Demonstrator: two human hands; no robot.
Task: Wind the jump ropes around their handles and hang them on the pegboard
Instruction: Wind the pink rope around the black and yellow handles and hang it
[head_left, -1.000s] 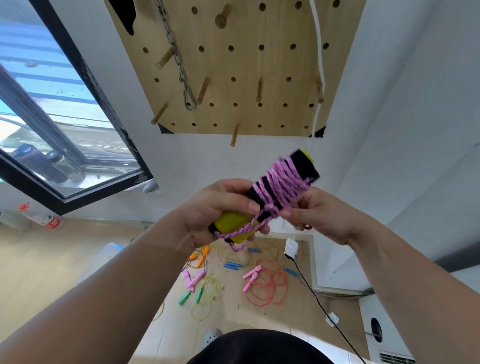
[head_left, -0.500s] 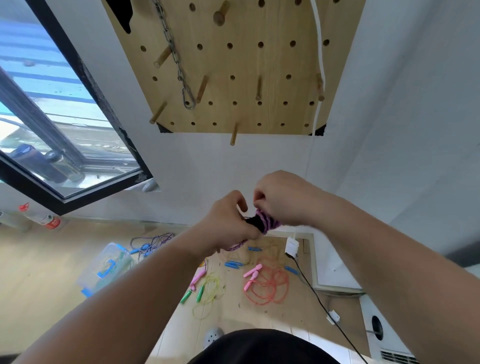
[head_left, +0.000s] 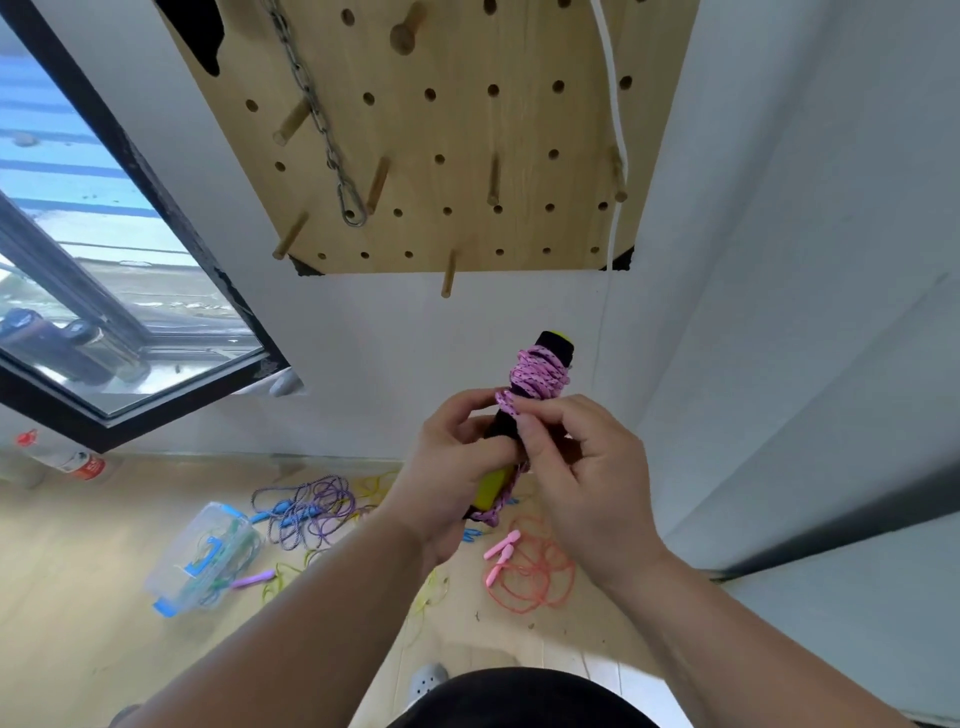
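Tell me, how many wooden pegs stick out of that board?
7 pegs: top, upper left, lower left, centre-left, centre, right edge, bottom. The board runs out of frame, so more may be hidden.

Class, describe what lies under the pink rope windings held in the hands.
A black handle shows above the pink rope and a yellow section below. The left-hand grip covers the middle.
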